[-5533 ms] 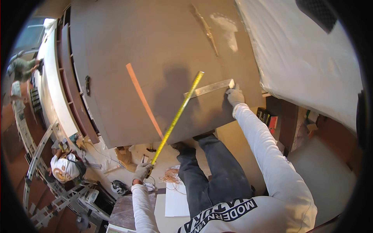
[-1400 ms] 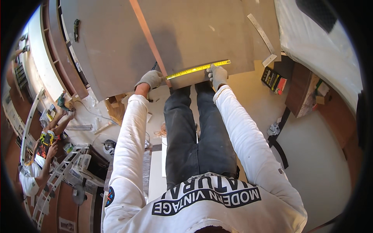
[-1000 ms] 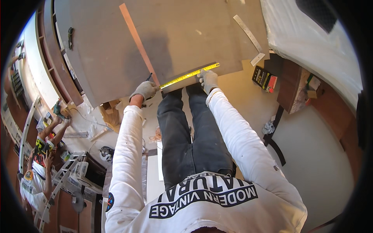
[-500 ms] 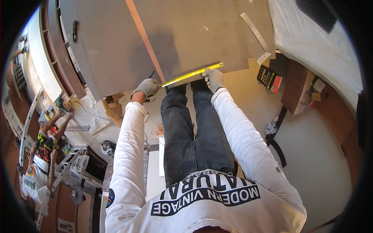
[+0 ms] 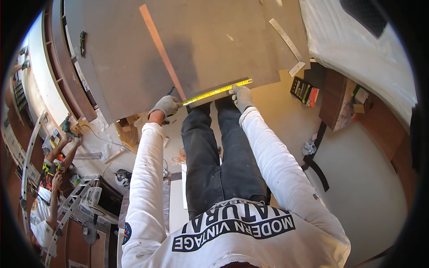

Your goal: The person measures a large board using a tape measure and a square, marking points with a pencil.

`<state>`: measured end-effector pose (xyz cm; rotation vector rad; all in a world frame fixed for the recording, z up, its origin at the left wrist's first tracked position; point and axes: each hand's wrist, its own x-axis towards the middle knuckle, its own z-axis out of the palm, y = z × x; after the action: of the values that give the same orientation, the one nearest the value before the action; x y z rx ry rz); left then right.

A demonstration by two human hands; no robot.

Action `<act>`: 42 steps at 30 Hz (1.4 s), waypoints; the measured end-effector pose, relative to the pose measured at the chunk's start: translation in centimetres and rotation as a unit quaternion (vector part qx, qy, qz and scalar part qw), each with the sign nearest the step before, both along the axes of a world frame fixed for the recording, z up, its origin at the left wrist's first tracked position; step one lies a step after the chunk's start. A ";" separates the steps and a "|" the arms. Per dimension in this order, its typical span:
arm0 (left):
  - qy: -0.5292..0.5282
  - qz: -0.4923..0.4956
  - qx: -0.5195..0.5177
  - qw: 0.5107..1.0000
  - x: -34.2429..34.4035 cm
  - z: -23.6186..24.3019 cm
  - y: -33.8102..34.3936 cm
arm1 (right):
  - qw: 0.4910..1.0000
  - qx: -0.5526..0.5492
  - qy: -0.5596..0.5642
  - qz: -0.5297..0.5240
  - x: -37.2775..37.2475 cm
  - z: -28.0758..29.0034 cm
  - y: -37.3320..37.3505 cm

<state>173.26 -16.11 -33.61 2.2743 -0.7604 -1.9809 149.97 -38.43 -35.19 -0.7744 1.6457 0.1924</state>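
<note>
A yellow tape measure blade (image 5: 216, 92) is stretched along the near edge of a large grey-brown board (image 5: 223, 49). My gloved left hand (image 5: 166, 106) is closed at the blade's left end. The case is mostly hidden in that hand, and a dark, thin pen-like stick (image 5: 170, 91) pokes up from it. My gloved right hand (image 5: 241, 97) pinches the blade near its other end, with a short piece running past the fingers. A long reddish-brown strip (image 5: 161, 51) lies across the board, its near end close to the blade's left end.
On the board are a metal square (image 5: 288, 42) and a dark utility knife (image 5: 82, 43). A black and yellow box (image 5: 304, 91) is on the floor at right, by a brown cabinet (image 5: 333, 100). To the left, a co-worker's hands hold a drill (image 5: 68, 126) near a ladder (image 5: 30, 156).
My view has shifted a little, so the board and the things on it appear slightly further left. Both hands keep their hold on the stretched tape. The co-worker's arms have moved slightly.
</note>
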 end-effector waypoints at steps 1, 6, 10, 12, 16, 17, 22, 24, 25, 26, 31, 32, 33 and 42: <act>0.000 0.002 -0.004 1.000 0.0 -0.2 0.1 | 1.000 0.001 0.005 -0.003 0.0 -0.1 0.0; -0.010 -0.004 0.002 1.000 0.0 -0.3 0.3 | 1.000 -0.001 0.000 0.006 0.1 -0.1 0.0; -0.011 -0.007 0.007 1.000 0.0 0.1 0.1 | 1.000 0.003 0.007 0.000 0.3 0.3 0.0; -0.003 0.001 0.023 1.000 0.1 0.2 0.0 | 1.000 0.001 0.003 -0.004 0.4 0.4 0.1; -0.003 0.006 0.010 1.000 -0.2 0.2 0.4 | 1.000 -0.009 -0.004 0.003 0.1 -0.2 0.3; -0.001 0.016 0.014 1.000 -0.4 0.2 0.6 | 1.000 -0.004 -0.008 0.003 -0.1 -0.4 0.4; 0.049 0.129 0.078 0.987 -0.7 0.2 0.8 | 0.999 -0.017 -0.036 0.019 -1.1 -1.9 0.6; 0.007 0.056 0.009 0.998 -0.5 0.4 0.6 | 0.999 -0.015 -0.021 0.031 -1.0 -2.0 0.5; 0.016 0.063 0.008 0.998 -0.5 0.7 0.5 | 0.999 -0.013 -0.028 0.025 -1.0 -1.9 0.4; 0.010 0.035 0.012 0.999 -0.4 0.8 0.3 | 1.000 -0.008 -0.018 0.019 -1.0 -1.7 0.4; 0.006 0.049 0.031 0.998 -0.1 1.7 0.0 | 1.000 -0.008 -0.009 0.011 0.2 -0.7 -0.4; 0.006 0.048 0.024 0.999 -0.1 1.8 0.0 | 1.000 -0.013 -0.022 0.008 0.6 -0.5 -0.5; 0.008 0.048 0.024 0.999 0.1 1.7 -0.1 | 1.000 -0.018 -0.023 0.007 1.1 -0.4 -0.8; 0.009 0.062 0.027 0.998 0.2 1.5 -0.2 | 0.999 -0.028 -0.039 0.019 3.3 -0.8 -2.5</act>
<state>173.51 -16.30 -32.08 2.2684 -0.5562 -1.9866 153.27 -40.95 -36.00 -0.8450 1.5685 0.1417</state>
